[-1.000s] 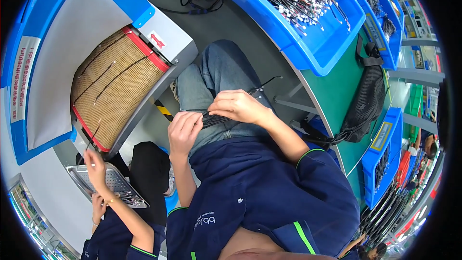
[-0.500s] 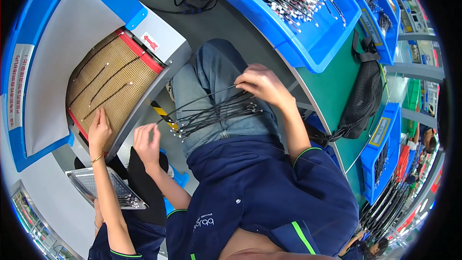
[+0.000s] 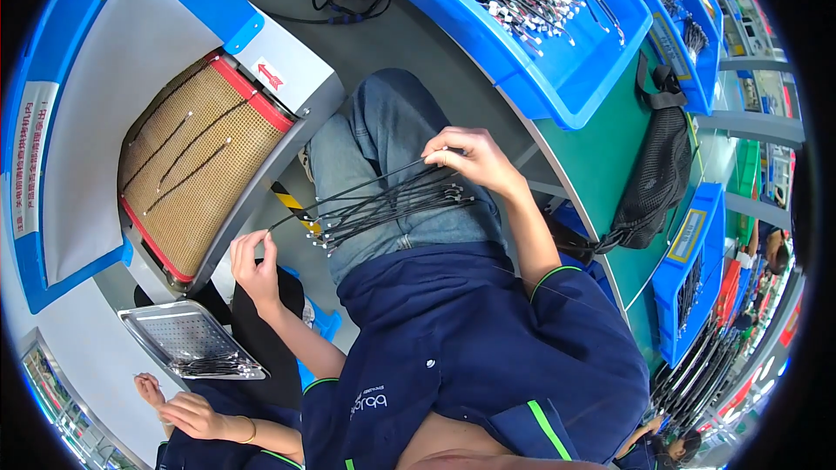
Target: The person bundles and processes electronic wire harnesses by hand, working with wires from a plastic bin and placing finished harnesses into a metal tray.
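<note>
A thin black cable (image 3: 373, 181) is stretched between my two hands above my lap. My left hand (image 3: 255, 271), out beside the belt machine, pinches one end between thumb and finger. The other end sits in the fingertips of my right hand (image 3: 475, 158), over my thigh. Beneath it, a loose bunch of black cables (image 3: 396, 206) with small pale connectors lies across my jeans. Several more cables (image 3: 193, 141) are spaced out on the tan mesh belt (image 3: 178, 239) to my left.
A co-worker's hands (image 3: 193, 413) are at lower left, near a metal tray (image 3: 165, 318) holding cables. A blue bin (image 3: 575, 91) of cables stands on the green table (image 3: 566, 161), beside a black mesh bag (image 3: 655, 178). The machine's grey edge (image 3: 261, 178) borders my left side.
My left hand has moved left and slightly down with the cable's end, while my right hand barely shifts. The co-worker's hand has left the belt and come back near the other hand.
</note>
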Available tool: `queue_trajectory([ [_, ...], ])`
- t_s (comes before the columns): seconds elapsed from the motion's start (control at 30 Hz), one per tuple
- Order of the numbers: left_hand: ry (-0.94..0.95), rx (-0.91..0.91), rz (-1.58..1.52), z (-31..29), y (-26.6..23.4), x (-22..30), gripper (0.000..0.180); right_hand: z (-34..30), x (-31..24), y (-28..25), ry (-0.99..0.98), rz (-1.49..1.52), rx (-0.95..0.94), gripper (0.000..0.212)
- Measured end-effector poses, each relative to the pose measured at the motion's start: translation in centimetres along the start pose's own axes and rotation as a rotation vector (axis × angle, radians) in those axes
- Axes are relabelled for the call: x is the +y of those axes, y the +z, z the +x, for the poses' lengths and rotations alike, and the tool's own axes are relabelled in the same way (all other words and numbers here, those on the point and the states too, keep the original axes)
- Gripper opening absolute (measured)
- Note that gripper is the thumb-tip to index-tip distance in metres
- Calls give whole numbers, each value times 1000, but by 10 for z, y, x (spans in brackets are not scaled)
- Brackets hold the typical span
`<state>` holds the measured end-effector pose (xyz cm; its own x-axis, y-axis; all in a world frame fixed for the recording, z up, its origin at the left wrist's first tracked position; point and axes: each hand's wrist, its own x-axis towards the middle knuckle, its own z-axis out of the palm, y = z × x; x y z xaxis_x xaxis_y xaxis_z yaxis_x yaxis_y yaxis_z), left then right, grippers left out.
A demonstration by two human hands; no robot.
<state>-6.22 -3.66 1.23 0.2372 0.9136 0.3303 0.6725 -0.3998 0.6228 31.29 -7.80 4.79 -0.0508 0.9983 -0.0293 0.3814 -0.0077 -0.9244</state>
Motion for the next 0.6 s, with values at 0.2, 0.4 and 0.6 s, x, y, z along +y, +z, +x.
queue_trajectory([
  [0.2, -101, -74, -100, -3, -4, -1, 12, 2, -4, 1, -413, -404, 20, 13],
  [0.4, -112, -74, -126, -2, -6, 2, 12, 4, -8, 0, -634, -599, 94, 24],
  [0.6, -117, -55, -111, -6, -9, -5, 12, 2, -8, 5, -537, -536, 140, 27],
])
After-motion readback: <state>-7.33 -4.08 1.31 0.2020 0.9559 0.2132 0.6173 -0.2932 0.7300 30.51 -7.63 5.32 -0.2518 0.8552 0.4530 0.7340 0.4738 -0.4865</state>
